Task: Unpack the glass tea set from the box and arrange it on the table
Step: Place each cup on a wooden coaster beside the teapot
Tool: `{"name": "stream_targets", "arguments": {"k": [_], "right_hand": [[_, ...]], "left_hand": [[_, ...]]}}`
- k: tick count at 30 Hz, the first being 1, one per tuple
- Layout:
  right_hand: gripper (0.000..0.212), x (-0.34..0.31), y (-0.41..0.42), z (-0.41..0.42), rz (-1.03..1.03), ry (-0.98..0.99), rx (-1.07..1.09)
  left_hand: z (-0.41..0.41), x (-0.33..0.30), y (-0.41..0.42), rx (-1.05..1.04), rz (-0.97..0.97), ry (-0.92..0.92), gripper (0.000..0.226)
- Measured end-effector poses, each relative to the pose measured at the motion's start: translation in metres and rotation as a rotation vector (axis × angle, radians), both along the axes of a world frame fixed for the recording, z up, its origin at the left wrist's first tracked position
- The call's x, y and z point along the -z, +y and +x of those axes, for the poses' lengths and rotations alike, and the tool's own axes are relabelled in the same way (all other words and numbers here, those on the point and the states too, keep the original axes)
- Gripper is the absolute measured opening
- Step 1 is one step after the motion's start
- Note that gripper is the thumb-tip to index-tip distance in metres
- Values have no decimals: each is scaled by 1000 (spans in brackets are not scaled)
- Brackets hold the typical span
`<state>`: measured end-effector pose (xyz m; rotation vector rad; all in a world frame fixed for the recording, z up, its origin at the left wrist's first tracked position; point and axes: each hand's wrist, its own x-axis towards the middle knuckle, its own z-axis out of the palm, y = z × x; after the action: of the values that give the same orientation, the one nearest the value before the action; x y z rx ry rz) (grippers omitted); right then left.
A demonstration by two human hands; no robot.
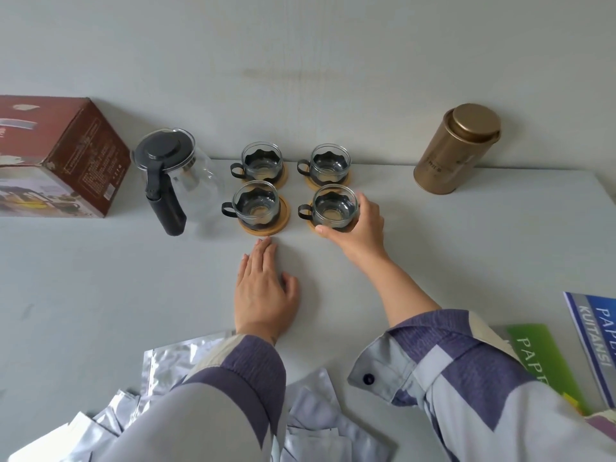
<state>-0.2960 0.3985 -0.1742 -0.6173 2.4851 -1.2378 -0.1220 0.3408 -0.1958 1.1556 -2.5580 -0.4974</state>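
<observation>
Several glass cups with black holders stand on round wooden coasters in a two-by-two block at the table's middle. My right hand (358,228) grips the near right cup (335,205) from its right side, on its coaster. The near left cup (256,203), far left cup (261,160) and far right cup (330,162) stand untouched. My left hand (263,288) lies flat on the table, fingertips just short of the near left coaster (265,228). A glass teapot (180,176) with black lid and handle stands left of the cups. The brown box (56,158) lies at far left.
A gold tea tin (455,150) stands at the back right against the wall. Silver foil bags (173,368) lie at the near edge under my sleeves. A green booklet (540,358) and a blue booklet (596,338) lie at the near right.
</observation>
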Motion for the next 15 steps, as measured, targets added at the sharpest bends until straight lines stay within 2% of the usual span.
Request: {"name": "stream_targets", "arguments": {"k": [2,4,11,15], "right_hand": [[117,0,5,2,-17,-54,22],[114,2,16,10,-16,-51,15],[63,-15,75,40,0,29,-21],[47,-33,114,38,63,28,-58]], "left_hand": [[0,0,0,6,0,4,60],[0,0,0,8,3,13,60],[4,-7,-3,90,56,-50,62],[7,-21,4,74,142,-84,63]]}}
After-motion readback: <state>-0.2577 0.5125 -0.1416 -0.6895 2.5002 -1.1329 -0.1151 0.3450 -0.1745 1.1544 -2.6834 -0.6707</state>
